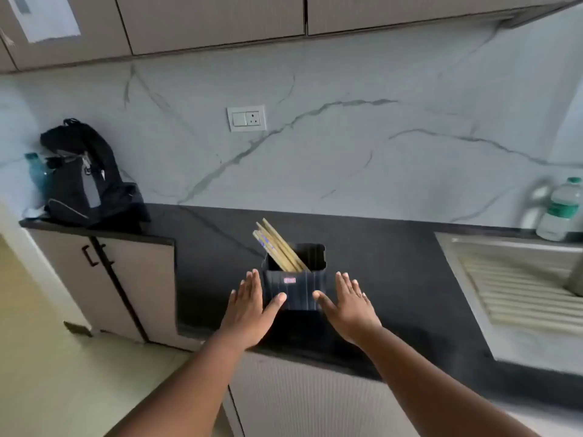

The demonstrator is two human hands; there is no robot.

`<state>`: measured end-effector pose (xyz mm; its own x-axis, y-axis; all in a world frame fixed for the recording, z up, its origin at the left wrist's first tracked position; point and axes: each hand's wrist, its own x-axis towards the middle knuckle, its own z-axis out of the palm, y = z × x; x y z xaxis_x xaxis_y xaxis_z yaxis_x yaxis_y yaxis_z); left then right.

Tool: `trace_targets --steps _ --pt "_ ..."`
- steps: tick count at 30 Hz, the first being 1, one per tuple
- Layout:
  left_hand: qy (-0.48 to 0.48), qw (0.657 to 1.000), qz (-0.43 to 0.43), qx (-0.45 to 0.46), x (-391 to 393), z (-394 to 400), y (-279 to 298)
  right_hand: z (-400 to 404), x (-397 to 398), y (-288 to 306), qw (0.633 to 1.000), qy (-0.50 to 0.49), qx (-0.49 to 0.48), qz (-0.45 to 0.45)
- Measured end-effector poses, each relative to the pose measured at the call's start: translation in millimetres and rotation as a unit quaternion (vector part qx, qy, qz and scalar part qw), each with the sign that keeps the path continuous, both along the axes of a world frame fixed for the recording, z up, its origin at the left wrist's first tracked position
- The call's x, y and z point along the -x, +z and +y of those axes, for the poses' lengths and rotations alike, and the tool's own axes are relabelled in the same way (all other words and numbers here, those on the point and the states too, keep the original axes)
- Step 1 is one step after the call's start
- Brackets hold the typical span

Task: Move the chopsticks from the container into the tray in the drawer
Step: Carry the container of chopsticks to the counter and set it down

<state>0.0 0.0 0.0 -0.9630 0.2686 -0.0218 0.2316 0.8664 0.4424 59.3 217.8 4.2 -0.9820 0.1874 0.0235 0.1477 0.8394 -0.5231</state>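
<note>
Chopsticks [277, 247] (lower ends hidden) in container [291, 288], hands apparently flanking

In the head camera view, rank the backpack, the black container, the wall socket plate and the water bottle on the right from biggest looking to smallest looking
1. backpack
2. black container, though it sits nearer the camera
3. water bottle
4. socket plate, though it is farthest away

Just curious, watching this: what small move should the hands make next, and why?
Probably close both open hands, left hand and right hand, onto the black container they flank. The chopsticks are in it, no drawer is open in view, so steadying it seems first.
</note>
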Motion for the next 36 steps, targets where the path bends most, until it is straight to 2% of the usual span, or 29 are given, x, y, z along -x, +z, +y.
trace_targets --steps 3,6,8,11,14,19,22,24,26,30,33,36 --pt "0.097 0.988 -0.024 -0.12 30 21 8 17 42 5 0.991 -0.013 0.136 -0.014" --pt "0.196 0.928 -0.11 -0.298 53 41 13 20 75 10 0.942 -0.051 0.329 -0.045" --pt "0.197 0.887 -0.145 -0.39 66 49 15 20 92 9 0.907 -0.067 0.413 -0.05" --pt "0.192 0.847 -0.169 -0.467 84 56 19 18 114 3 0.88 -0.064 0.467 -0.053" --pt "0.186 0.808 -0.224 -0.512 101 58 17 15 126 -1 0.859 -0.062 0.505 -0.058" --pt "0.168 0.787 -0.257 -0.536 112 57 12 18 139 -4 0.85 -0.052 0.523 -0.048" --pt "0.169 0.766 -0.256 -0.564 105 51 20 13 147 2 0.83 -0.057 0.552 -0.049" --pt "0.177 0.758 -0.235 -0.582 100 42 24 2 150 8 0.822 -0.041 0.565 -0.055" --pt "0.194 0.741 -0.198 -0.612 92 29 30 -12 152 15 0.83 -0.017 0.556 -0.048" --pt "0.228 0.693 -0.135 -0.67 62 -11 39 -57 147 28 0.825 0.042 0.56 -0.067" --pt "0.234 0.703 -0.087 -0.666 19 -55 35 -97 123 31 0.817 0.119 0.55 -0.126" --pt "0.242 0.73 -0.057 -0.636 -36 -88 29 -128 97 27 0.807 0.202 0.528 -0.172"
